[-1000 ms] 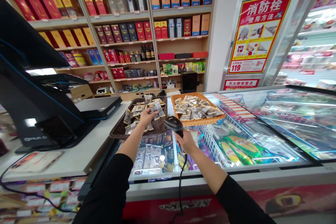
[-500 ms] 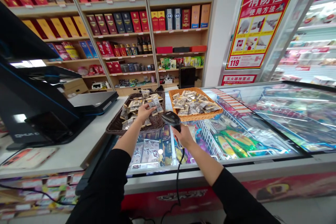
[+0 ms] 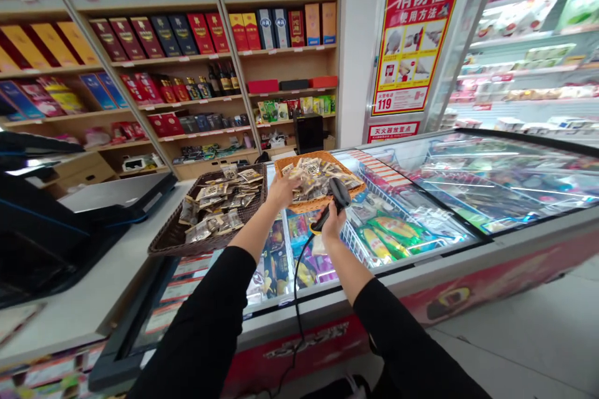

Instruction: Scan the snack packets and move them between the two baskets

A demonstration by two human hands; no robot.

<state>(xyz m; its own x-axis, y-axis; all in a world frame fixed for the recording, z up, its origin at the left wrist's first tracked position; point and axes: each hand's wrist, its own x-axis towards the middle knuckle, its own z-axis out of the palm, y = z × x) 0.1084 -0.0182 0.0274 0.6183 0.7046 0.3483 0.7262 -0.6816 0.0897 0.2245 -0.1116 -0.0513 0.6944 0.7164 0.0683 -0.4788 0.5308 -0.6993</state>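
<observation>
My right hand (image 3: 333,222) is wrapped round the handle of a black barcode scanner (image 3: 340,192), whose cable hangs down over the freezer's front. My left hand (image 3: 282,191) reaches over the left side of an orange wicker basket (image 3: 306,206), fingers stretched out among small snack packets (image 3: 314,174). Its fingertips are slightly blurred, and no packet shows clearly in its grasp. To the left stands a dark brown wicker basket (image 3: 163,238) with several similar packets (image 3: 213,193) in it.
Both baskets rest on a glass-topped chest freezer (image 3: 449,224) full of packaged goods. A counter (image 3: 100,274) with a dark checkout machine and weighing plate (image 3: 121,193) is at left. Behind are shelves (image 3: 180,59) of boxed goods; a red notice (image 3: 418,43) hangs on the wall.
My left hand has left the brown basket's packets and moved right to the orange basket. The scanner in my right hand has turned and risen slightly. The view has swung right.
</observation>
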